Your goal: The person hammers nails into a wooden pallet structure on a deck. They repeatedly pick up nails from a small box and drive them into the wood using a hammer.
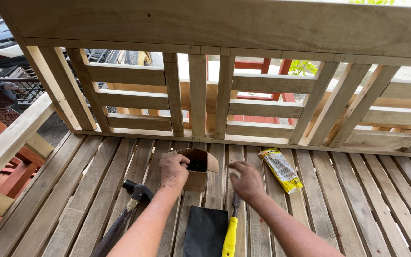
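Cardboard box, small and open-topped, sits on the slatted bench; left hand grips its near wall, fingers curled over the rim. Light, crushable: hold by the sides. Right hand hovers beside it, fingers loosely bent, empty

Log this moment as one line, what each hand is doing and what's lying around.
left hand: fingers in open cardboard box | right hand: hovering beside box, empty | nearby: hammer, yellow-handled tool, yellow packet, black sheet | surface: slatted wooden bench
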